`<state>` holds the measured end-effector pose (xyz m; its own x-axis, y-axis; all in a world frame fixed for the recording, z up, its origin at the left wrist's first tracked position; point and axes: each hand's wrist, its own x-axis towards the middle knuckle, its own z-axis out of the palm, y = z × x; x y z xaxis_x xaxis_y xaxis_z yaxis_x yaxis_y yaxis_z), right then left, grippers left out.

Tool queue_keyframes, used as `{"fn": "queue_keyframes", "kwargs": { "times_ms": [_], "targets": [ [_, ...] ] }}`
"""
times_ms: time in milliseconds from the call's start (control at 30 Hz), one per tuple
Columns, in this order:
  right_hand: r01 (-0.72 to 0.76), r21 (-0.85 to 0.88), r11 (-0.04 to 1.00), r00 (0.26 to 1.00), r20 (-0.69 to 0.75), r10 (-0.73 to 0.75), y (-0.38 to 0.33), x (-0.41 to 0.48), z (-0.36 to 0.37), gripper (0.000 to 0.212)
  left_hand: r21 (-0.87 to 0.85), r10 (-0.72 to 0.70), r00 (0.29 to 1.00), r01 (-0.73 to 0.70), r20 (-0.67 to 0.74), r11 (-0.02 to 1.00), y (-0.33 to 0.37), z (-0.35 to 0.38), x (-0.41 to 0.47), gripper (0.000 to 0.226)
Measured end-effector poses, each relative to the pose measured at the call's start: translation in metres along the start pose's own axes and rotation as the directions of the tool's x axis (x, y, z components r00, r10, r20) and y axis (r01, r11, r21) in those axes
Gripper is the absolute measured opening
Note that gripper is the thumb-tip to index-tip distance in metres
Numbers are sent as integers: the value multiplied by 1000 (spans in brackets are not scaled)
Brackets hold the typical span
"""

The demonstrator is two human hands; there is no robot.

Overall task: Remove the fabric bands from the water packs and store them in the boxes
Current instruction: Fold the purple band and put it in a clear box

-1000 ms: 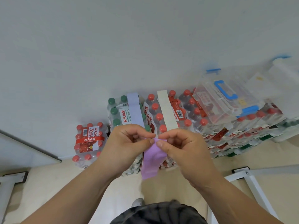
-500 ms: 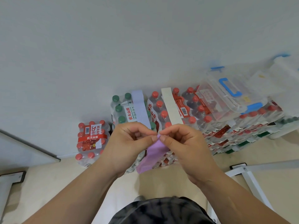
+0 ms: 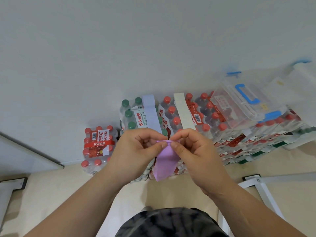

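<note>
A purple fabric band (image 3: 165,161) hangs in front of me, folded flat. My left hand (image 3: 138,151) and my right hand (image 3: 193,151) pinch its top edge side by side. Behind the hands stand water packs against the wall. A pale blue band (image 3: 151,113) wraps the green-capped pack (image 3: 130,115). A cream band (image 3: 183,110) wraps the red-capped pack (image 3: 172,115) next to it. A clear plastic box (image 3: 246,103) with blue handle and latches rests on the packs at the right.
A single red-capped pack (image 3: 98,147) stands lower at the left by the wall. More stacked packs (image 3: 266,141) run to the right, with a second clear box (image 3: 301,79) at the far right. White metal frame legs (image 3: 263,190) stand on the floor at right, another at left.
My hands have stayed together on the purple band's top edge; its hanging part has swung back to hang straighter and a little wider.
</note>
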<state>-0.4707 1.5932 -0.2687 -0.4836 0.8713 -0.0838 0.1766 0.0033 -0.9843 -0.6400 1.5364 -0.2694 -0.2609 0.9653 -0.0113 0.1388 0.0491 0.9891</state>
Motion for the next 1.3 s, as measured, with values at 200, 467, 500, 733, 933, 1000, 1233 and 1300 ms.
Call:
{"fn": "queue_keyframes", "kwargs": {
  "times_ms": [200, 467, 500, 733, 933, 1000, 1233, 1300],
  "targets": [
    [-13, 36, 999, 1000, 15, 12, -2, 0, -2, 14, -90, -34, 999, 32, -22, 995, -1, 1, 3, 20],
    [-75, 123, 990, 995, -53, 82, 1, 0, -5, 19, -118, -46, 999, 48, 19, 992, -4, 5, 3, 20],
    [-72, 120, 990, 996, -51, 79, 1, -1, -5, 17, -118, -46, 999, 49, 22, 992, -5, 6, 3, 20],
    [-36, 115, 993, 998, -42, 41, 0, -1, -5, 23, -173, -66, 997, 70, 31, 982, -2, 9, -1, 15],
    [-40, 92, 995, 999, -18, 42, 1, -3, -3, 14, -88, -39, 999, 40, 8, 995, -4, 9, 1, 11],
    [-35, 87, 996, 999, -17, 36, 1, -3, -3, 15, -89, -31, 1000, 31, 0, 996, -2, 9, 1, 14],
    [-56, 126, 990, 998, -19, 59, -1, -3, -1, 13, -123, -29, 999, 26, -26, 992, -2, 5, 0, 17],
    [-56, 106, 993, 998, -31, 59, 0, -3, -1, 13, -117, -32, 999, 29, -19, 993, -4, 6, 0, 19]
  ]
}}
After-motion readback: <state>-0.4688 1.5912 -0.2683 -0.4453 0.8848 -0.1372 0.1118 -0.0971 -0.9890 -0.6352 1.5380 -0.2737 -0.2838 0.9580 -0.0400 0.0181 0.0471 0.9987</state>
